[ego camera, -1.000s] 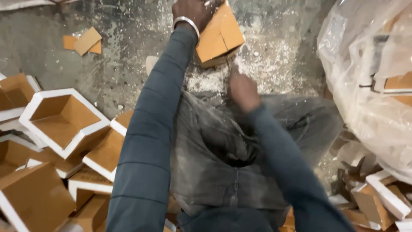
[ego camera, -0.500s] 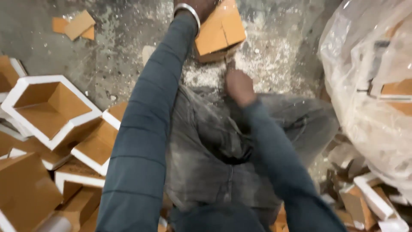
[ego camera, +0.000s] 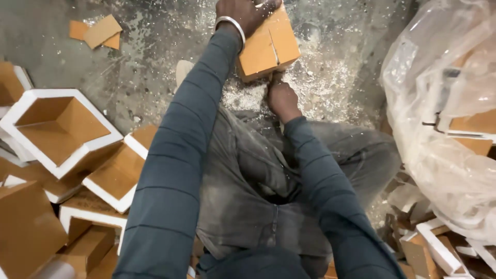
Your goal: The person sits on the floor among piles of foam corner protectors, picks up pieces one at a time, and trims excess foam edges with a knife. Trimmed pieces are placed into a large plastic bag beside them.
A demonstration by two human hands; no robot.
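Left hand (ego camera: 247, 14) clamps the tilted brown block (ego camera: 269, 44); right hand (ego camera: 281, 97), fisted, grip unclear, beneath it.

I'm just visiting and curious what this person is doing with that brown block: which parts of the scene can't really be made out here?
Head view only:
- Left hand fingertips: cut off by the top edge.
- Right hand: fist seen from behind; whatever it grips is hidden under the block.
- Block's underside: hidden by its own bulk.
- Plastic bag contents: blurred by wrinkled film.
- Person's feet: hidden beneath the legs.
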